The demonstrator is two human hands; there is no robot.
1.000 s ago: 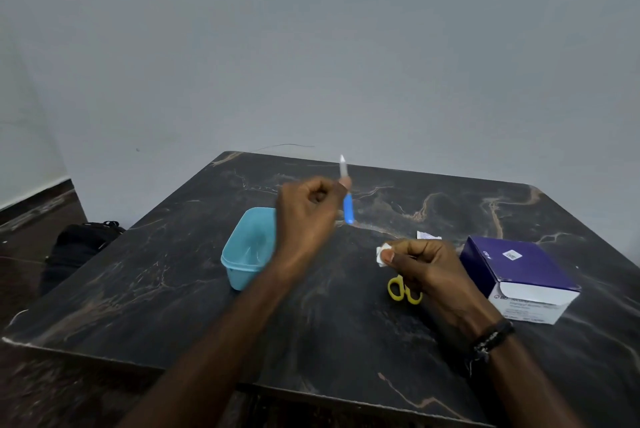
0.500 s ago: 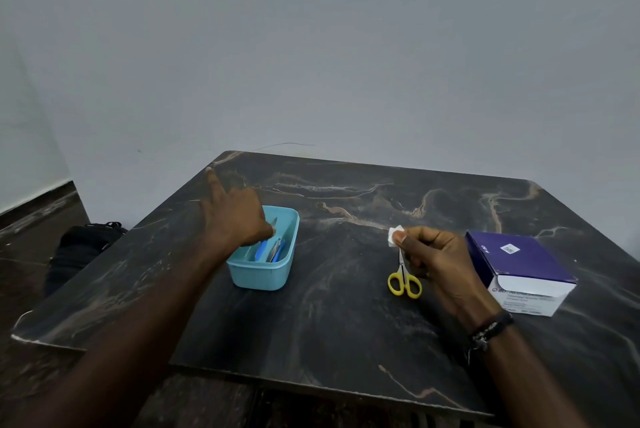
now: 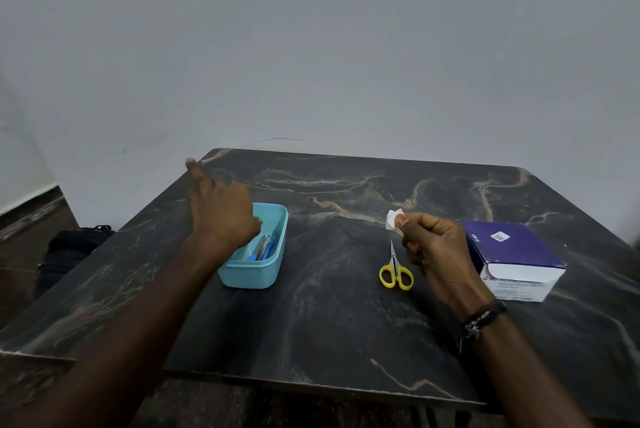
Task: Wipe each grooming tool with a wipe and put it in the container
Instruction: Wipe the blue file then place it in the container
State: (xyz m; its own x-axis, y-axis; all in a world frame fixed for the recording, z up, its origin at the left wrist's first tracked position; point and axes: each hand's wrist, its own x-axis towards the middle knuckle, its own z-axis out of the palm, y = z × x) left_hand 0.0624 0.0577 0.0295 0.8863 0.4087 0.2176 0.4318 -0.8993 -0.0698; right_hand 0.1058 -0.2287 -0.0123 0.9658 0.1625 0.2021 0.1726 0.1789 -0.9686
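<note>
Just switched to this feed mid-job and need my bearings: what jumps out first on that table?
The left hand hovers over the light blue plastic container left of centre, with blue-handled tools lying inside. The right hand pinches a small white wipe, just above the yellow-handled scissors lying flat on the dark marbled table. A purple and white cardboard box sits at the right.
</note>
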